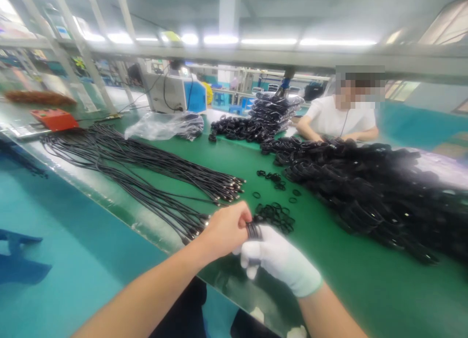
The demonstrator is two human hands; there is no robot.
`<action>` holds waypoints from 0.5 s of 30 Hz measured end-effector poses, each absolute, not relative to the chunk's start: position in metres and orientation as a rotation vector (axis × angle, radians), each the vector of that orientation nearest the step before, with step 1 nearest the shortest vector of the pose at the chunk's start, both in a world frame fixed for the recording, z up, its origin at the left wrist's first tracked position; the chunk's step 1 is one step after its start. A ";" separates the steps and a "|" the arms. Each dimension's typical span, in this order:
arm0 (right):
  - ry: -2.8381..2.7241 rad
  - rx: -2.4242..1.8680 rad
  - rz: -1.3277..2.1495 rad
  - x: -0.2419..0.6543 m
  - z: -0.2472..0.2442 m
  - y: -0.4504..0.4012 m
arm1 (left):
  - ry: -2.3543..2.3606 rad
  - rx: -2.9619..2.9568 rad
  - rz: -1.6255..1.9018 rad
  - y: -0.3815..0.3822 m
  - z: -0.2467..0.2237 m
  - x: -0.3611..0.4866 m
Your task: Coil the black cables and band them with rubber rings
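Observation:
My bare left hand (227,229) is closed, its thumb and fingertips pinched at a small stack of black rings (255,231). These sit around a finger of my right hand (276,255), which wears a white glove. The other gloved fingers are curled in, and a dark bit shows between them, too blurred to name. Just beyond both hands lies a loose pile of black rings (276,218) on the green table mat (234,157). To the left, bundles of black cables (157,162) stretch along the mat, with metal connector ends pointing toward my hands.
A large heap of black looped items (358,187) covers the right side. Farther back are a clear plastic bag (153,126), a stack of bagged items (274,111), a grey-and-blue machine (175,93) and a red box (54,118). A person in white (341,116) sits opposite.

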State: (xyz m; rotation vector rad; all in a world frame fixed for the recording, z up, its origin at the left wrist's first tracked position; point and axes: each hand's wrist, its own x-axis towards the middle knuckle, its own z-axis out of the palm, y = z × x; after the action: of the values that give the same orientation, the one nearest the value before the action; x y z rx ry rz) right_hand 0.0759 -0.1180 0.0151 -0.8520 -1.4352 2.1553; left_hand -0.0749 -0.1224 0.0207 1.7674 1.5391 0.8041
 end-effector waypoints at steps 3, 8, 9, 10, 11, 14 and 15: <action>-1.383 -0.811 2.197 0.073 0.010 -0.120 | 1.429 1.865 0.868 -0.119 0.020 -0.077; -1.107 -0.684 2.245 0.074 -0.005 -0.117 | 1.423 1.830 0.914 -0.123 0.019 -0.083; -1.041 -0.673 2.251 0.074 -0.009 -0.115 | 1.421 1.848 0.914 -0.128 0.020 -0.084; -0.991 -0.654 2.253 0.073 -0.012 -0.114 | 1.412 1.888 0.901 -0.134 0.020 -0.084; -0.959 -0.626 2.245 0.072 -0.014 -0.112 | 1.399 1.946 0.877 -0.140 0.019 -0.083; -0.931 -0.518 2.198 0.070 -0.017 -0.109 | 1.389 2.126 0.825 -0.155 0.017 -0.081; -0.921 -0.501 2.194 0.071 -0.015 -0.109 | 1.383 2.155 0.829 -0.157 0.017 -0.081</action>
State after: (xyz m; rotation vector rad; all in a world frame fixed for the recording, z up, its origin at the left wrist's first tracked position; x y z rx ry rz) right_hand 0.0710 -0.1089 -0.0153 -0.5012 -0.9214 2.1942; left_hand -0.0808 -0.1573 0.0173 2.1550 1.3832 0.8285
